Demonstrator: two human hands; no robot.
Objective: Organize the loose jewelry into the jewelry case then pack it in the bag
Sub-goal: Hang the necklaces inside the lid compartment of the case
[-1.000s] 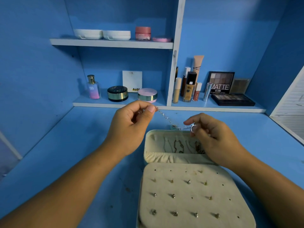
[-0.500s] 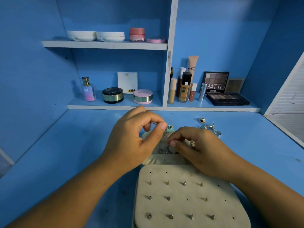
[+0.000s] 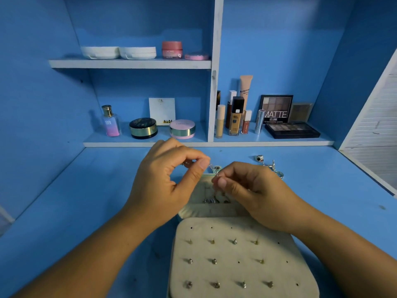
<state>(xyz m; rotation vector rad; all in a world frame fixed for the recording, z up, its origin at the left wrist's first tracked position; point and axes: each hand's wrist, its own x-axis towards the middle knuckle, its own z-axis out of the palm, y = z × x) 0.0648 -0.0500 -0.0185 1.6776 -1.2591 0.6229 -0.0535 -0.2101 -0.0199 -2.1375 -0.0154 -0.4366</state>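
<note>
Closely, left hand (image 3: 165, 181), right hand (image 3: 253, 190), chain (image 3: 212, 169) between

My left hand (image 3: 169, 181) and my right hand (image 3: 254, 191) each pinch thin chain (image 3: 213, 169), held above open jewelry case (image 3: 225, 274). Stud earrings (image 3: 214, 261) seated in near panel. Loose rings (image 3: 268, 165) on desk (image 3: 86, 201), beyond my right hand.

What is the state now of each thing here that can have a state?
jewelry case, open, lying on the desk.
left hand, pinching the chain.
right hand, pinching the chain.
chain, held up between the hands.
stud earrings, pinned in the case.
rings, loose on the desk.
eyeshadow palette, open, on the shelf.
</note>
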